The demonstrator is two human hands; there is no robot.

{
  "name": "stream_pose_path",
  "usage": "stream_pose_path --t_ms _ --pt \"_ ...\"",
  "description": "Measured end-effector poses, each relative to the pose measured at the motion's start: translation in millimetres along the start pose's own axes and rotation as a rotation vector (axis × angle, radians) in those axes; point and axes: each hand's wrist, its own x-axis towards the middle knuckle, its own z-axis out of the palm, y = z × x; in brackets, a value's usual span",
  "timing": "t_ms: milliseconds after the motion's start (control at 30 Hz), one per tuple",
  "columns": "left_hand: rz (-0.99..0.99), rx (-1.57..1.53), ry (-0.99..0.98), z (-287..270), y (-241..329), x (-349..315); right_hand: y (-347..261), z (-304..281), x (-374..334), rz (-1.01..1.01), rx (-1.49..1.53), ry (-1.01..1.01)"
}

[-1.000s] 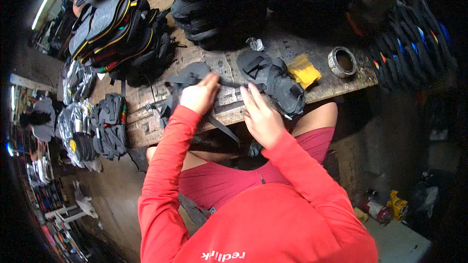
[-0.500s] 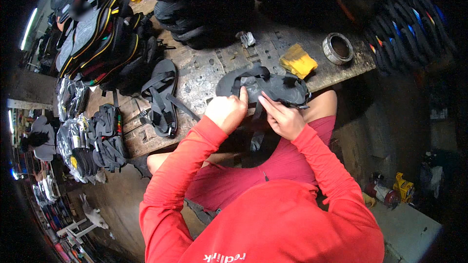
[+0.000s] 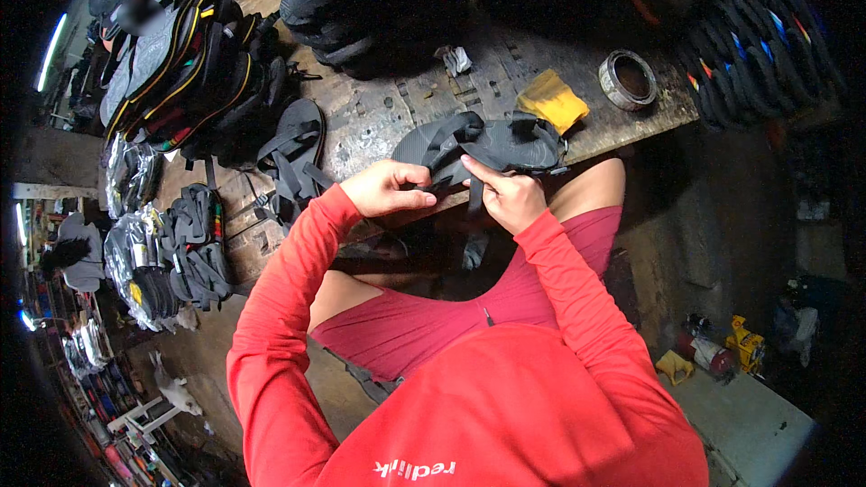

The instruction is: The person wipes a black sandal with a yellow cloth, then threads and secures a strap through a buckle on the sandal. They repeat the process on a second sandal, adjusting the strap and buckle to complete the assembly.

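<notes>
A black strapped sandal lies lengthwise along the bench's near edge, its straps looped over the footbed. At its near left edge, my left hand has its fingers curled in and its thumb alongside; what is pinched there, if anything, is hidden. My right hand points its index finger onto the sandal's middle, touching by the strap, with the other fingers bent. A loose strap hangs off the edge below it. To the left rests a second black sandal, partly behind my left wrist.
Across the worn wooden bench are a yellow folded cloth or sponge, a round tape roll or tin ring and crumpled scrap. Tall stacks of dark soles stand left, with bagged sandals. Another person is at the far left.
My left hand has drawn back left from the footbed to the sandal's near edge, its index finger now curled. My right index finger has moved slightly left and up on the sandal.
</notes>
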Motion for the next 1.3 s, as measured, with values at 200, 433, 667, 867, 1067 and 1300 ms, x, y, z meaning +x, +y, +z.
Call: stream_pose_path --t_ms 200,433,667,867,1067,1300 --pt "-0.257 -0.490 0.798 53.3 16.3 -17.2 -2.6 -4.1 2.4 0.027 0.012 -0.044" --pt "-0.030 -0.751 0.776 102.8 7.2 8.3 -6.8 10.6 -0.4 0.061 0.050 0.005" --pt "-0.177 -1.667 0.858 115.4 38.0 -3.2 -10.7 16.7 -1.7 0.090 0.015 0.051" --pt "-0.118 -0.784 1.287 127.9 47.6 -12.0 -11.3 19.6 4.9 0.103 0.109 0.070" --pt "-0.166 -0.494 1.178 171.5 48.1 29.5 1.1 4.4 14.2 0.476 0.527 -0.216" --pt "-0.294 -0.356 1.058 193.9 51.7 15.4 -2.6 9.8 13.9 0.268 0.165 -0.084"
